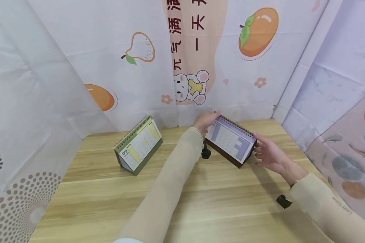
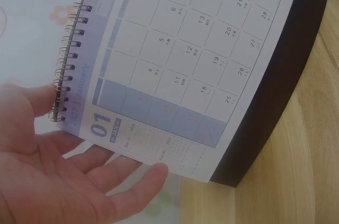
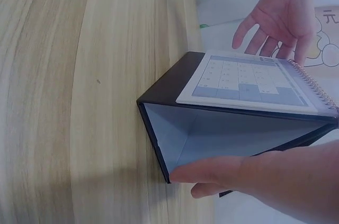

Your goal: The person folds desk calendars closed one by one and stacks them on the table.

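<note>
A purple desk calendar (image 1: 229, 138) with a spiral top and dark brown base stands tent-like at the back right of the table. My left hand (image 1: 207, 121) is at its left end; in the left wrist view the thumb (image 2: 42, 99) meets the end of the coil, while the loosely bent fingers extend past the page's edge. At the opposite end, my right hand (image 1: 272, 155) touches the top corner with its other fingers spread beside the open side. From the right wrist, fingers (image 3: 206, 170) show along that hollow end, near the base's rear edge.
To the left stands a green desk calendar (image 1: 140, 145), angled toward the middle. Behind the wooden table (image 1: 200, 209) hangs a printed white curtain (image 1: 124, 81), and another patterned cloth (image 1: 337, 145) borders the right side. Dark wrist cameras (image 1: 283, 201) hang below the forearms.
</note>
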A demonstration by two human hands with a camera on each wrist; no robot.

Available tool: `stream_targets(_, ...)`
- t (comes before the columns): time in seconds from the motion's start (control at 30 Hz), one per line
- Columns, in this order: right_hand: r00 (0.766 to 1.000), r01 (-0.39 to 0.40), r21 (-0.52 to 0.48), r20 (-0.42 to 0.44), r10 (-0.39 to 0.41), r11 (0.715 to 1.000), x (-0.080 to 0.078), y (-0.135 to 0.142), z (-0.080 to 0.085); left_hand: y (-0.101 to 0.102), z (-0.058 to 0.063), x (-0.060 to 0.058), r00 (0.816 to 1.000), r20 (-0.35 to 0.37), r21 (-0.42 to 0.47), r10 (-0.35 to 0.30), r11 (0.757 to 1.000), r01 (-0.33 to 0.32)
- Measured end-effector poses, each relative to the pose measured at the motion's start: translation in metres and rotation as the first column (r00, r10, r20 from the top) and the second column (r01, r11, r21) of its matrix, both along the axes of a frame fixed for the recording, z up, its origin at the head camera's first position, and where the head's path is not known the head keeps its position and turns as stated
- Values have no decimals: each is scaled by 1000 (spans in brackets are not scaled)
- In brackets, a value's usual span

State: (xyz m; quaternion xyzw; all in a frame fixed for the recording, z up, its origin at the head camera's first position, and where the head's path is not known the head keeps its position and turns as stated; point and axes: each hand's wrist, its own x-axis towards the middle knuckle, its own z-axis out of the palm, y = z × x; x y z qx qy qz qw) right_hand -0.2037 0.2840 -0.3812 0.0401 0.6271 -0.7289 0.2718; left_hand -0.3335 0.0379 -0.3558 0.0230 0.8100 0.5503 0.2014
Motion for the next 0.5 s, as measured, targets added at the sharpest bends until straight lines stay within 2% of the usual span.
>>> stream_targets(0.23, 1000, -6, 17, -13, 6, 1000, 1, 1, 0, 1, -1, 3, 1000, -4, 50, 7, 999, -7)
stream_targets(0.5, 1000, -30, -3, -5, 30, 1000, 1, 1, -1, 3, -3, 3, 999, -32, 54, 4, 999, -3)
